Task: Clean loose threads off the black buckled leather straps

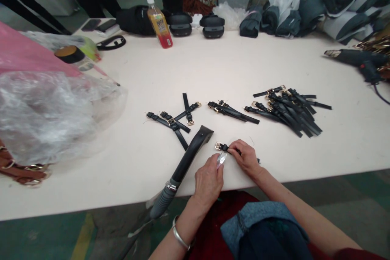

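Note:
My left hand (209,178) rests near the front edge of the white table (237,65), closed around small metal snips (222,158) whose tips point at a black strap. My right hand (246,156) pinches that black strap with a gold buckle (222,146) flat on the table. A silver bangle sits on my left wrist. Just left of my hands lies a long black nozzle on a grey hose (185,162).
Loose black buckle straps (173,122) lie mid-table, a small bunch (233,111) and a large pile (289,109) to the right. Clear plastic bags (51,113) and pink material sit left, a drink bottle (159,22) at the back, a glue gun (356,59) far right.

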`<state>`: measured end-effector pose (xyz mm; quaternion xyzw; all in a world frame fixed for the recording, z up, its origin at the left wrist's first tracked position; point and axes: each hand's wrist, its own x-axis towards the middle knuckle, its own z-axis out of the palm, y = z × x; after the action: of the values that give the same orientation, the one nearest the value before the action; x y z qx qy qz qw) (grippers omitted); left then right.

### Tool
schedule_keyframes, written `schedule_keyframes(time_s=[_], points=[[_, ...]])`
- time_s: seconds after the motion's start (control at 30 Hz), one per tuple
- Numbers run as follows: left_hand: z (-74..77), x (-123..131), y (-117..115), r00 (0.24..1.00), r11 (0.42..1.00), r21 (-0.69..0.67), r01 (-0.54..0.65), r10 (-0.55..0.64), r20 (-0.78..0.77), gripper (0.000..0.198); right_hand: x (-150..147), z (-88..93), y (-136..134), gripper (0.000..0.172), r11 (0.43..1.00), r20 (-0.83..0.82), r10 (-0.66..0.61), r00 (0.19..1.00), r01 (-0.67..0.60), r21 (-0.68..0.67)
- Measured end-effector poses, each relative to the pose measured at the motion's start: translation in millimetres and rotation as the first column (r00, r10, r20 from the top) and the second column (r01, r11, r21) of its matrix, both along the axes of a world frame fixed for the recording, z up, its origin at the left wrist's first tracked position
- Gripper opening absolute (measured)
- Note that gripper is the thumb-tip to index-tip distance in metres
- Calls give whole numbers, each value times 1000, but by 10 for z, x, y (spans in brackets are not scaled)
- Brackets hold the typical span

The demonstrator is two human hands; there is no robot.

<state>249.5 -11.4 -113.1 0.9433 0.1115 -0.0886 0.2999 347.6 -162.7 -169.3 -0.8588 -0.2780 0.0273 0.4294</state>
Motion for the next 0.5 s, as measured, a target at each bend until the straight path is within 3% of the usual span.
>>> schedule_keyframes(time_s=[0.17,0.3,0.5], points=[[-107,79,-30,995,983,153,97,-101,13,32,1,7,15,19,1000,-30,-21,999,21,-21],[-144,77,-51,983,938,300,176,-185,1,34,-1,10,34,20,999,-38,-35,999,34,-41],[-209,99,-99,975,894,392,215,-218,-38,37,6,-16,51,20,999,-46,-38,998,37,-40]])
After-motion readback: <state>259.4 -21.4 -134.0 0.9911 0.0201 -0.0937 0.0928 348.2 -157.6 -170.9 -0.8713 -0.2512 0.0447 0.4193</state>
